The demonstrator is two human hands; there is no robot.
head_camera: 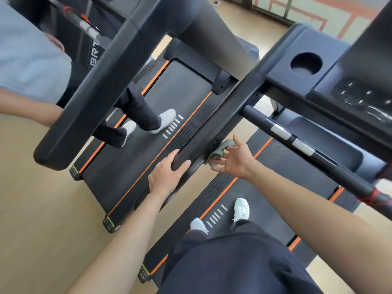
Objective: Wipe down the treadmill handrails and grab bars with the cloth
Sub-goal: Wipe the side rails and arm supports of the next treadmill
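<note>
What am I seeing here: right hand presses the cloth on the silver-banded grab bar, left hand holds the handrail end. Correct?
Not quite. The head view shows the right hand pressing the cloth against the side of the black handrail, not the silver-banded grab bar, which nothing touches. The left hand does hold the handrail end.

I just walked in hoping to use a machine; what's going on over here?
A person stands on the treadmill belt, wiping its left handrail. Their left hand grips the rail's end, while the right hand, fingers spread, presses a grey-green cloth against the rail's inner side. The centre grab bar with silver sensors is not being touched. Another person stands on the neighbouring treadmill.
</note>
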